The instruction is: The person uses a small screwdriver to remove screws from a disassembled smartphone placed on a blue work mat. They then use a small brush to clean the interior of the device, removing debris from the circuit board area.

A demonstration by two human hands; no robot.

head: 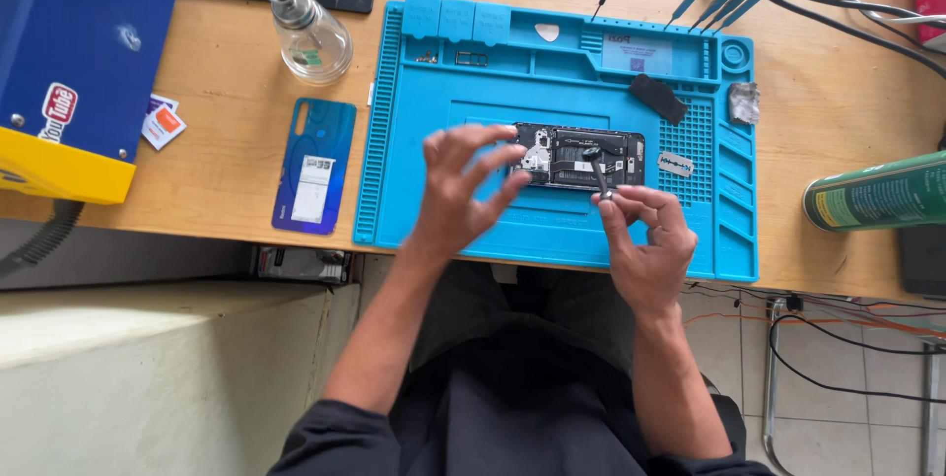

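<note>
Resting on the blue work mat [552, 230], an opened phone [579, 158] lies with its insides up. Right hand [645, 239] pinches a thin dark tool [597, 172] whose tip meets the phone's middle. Left hand [461, 190], fingers spread, hovers at the phone's left end, fingertips over its edge.
</note>
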